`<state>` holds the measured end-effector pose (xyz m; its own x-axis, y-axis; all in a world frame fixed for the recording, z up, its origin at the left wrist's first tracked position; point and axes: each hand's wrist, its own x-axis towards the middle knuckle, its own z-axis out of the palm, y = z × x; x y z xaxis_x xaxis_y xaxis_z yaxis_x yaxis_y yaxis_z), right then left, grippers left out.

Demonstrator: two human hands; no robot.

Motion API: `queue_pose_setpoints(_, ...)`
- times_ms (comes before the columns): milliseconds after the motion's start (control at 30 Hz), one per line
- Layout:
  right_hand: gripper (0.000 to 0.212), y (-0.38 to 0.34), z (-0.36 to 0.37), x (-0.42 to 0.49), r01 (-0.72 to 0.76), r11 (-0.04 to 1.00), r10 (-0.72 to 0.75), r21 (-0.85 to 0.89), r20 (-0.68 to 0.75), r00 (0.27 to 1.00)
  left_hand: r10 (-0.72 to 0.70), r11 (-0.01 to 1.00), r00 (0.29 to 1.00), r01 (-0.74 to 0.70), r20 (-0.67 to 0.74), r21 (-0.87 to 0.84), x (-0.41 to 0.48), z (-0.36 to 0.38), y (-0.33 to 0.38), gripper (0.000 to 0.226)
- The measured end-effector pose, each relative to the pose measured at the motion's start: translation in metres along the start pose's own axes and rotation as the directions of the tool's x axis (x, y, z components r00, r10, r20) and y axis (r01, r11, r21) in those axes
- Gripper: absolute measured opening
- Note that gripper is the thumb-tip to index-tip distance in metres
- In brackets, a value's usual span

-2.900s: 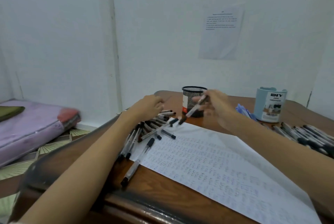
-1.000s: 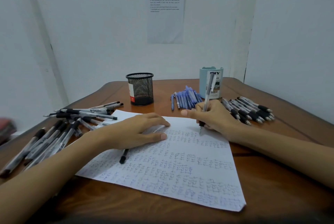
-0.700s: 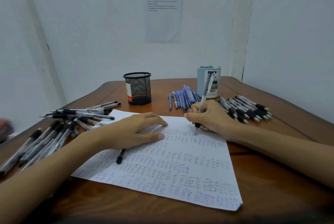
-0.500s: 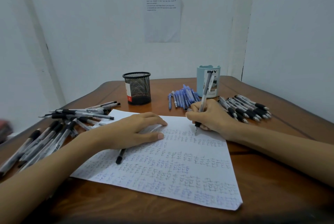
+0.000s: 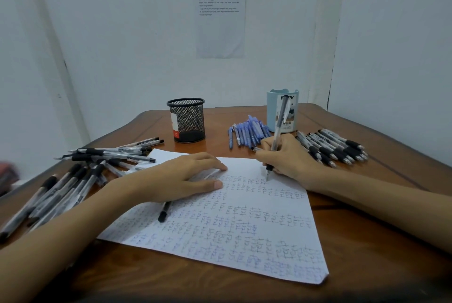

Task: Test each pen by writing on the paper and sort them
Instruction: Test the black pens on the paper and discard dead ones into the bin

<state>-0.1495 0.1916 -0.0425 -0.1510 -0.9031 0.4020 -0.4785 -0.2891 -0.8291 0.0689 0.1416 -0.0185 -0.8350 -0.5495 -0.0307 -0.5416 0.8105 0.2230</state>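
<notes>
Pen (image 5: pixel 164 213) half under left hand (image 5: pixel 181 180)

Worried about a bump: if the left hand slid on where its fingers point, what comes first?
From the left hand, probably the pen gripped by the right hand, tip on the paper; nothing visible between.

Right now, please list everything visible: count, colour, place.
paper: one, white, table centre
pen: one, clear, tip on paper
capped pen: one, black, under left hand
pen pile: many, black, table left
blue pens: several, blue, behind paper
black-grip pens: one row, clear, table right
mesh cup: one, black, back centre
plastic cup: one, light blue, back right
wall sheet: one, white, wall ahead
table: one, brown, underneath
left hand: flat on paper
right hand: fingers grip pen
</notes>
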Motion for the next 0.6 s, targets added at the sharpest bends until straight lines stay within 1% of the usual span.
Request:
queue_pose_setpoints(133, 0.046, -0.0003, -0.0002, 0.0007, 0.023, 1.0, -0.023, -0.009, 0.0, 1.0, 0.004, 1.0, 1.0, -0.004, 0.0, -0.004, 0.0001, 0.0005, 0.0003, 0.055)
queue_pose_setpoints(300, 0.046, 0.0, -0.0002, 0.0003, 0.06, 0.998, -0.061, -0.027, -0.009, 0.998, 0.0, 1.0, 1.0, 0.0, 0.005, -0.008, -0.0006, 0.0002, 0.001, 0.06)
queue_pose_setpoints(467, 0.046, 0.0001, 0.0007, 0.0007, 0.088, 0.994, -0.089, -0.059, -0.017, 0.996, -0.006, 1.0, 1.0, 0.006, 0.006, -0.006, 0.0007, 0.0002, 0.0, 0.053)
queue_pose_setpoints(600, 0.045, -0.001, 0.0002, -0.0004, 0.096, 0.994, -0.097, -0.05, -0.017, 0.995, -0.004, 1.0, 1.0, 0.004, 0.007, -0.002, 0.0004, 0.0002, -0.0007, 0.05)
